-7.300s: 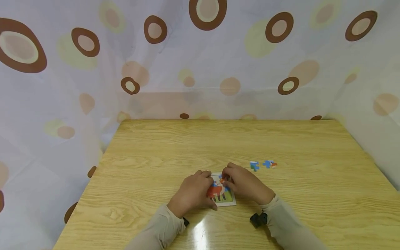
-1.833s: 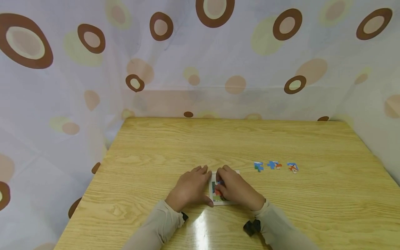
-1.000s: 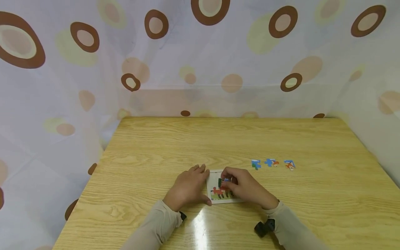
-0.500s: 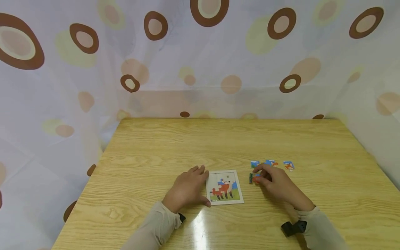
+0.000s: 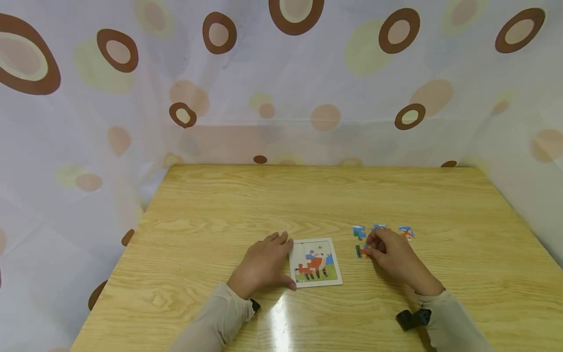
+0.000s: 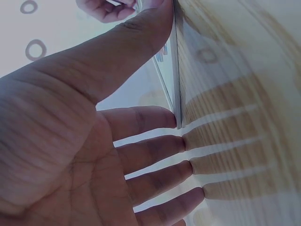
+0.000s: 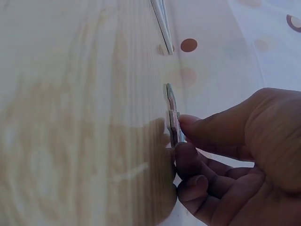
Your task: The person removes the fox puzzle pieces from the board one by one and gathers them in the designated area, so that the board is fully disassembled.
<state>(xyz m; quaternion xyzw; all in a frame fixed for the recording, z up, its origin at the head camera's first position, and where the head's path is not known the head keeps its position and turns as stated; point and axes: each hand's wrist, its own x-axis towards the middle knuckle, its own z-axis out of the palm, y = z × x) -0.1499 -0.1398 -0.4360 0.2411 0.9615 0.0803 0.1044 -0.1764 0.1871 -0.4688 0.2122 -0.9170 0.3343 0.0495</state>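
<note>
A square white-bordered jigsaw puzzle tray [image 5: 314, 262] lies on the table, some pieces of a red animal picture in its lower and right parts and bare board at its upper left. My left hand [image 5: 264, 266] rests beside it, fingers straight, touching its left edge; the left wrist view shows the thumb and index finger at the border. To the right of the tray, my right hand [image 5: 398, 256] pinches a puzzle piece [image 5: 361, 251] with green and red on it, low at the table. In the right wrist view, thumb and index finger hold the piece [image 7: 173, 125] by its edge.
Loose pieces lie beyond the right hand: a blue-green piece [image 5: 358, 232], a blue piece [image 5: 379, 227] partly hidden by the fingers, and a blue-orange piece [image 5: 406, 231]. A spotted curtain [image 5: 281, 88] surrounds the wooden table [image 5: 246, 205] at the back and sides.
Since about two seconds ago, my right hand has lifted a piece out of the tray and carried it right to the table near the loose pieces. The left hand has stayed at the tray.
</note>
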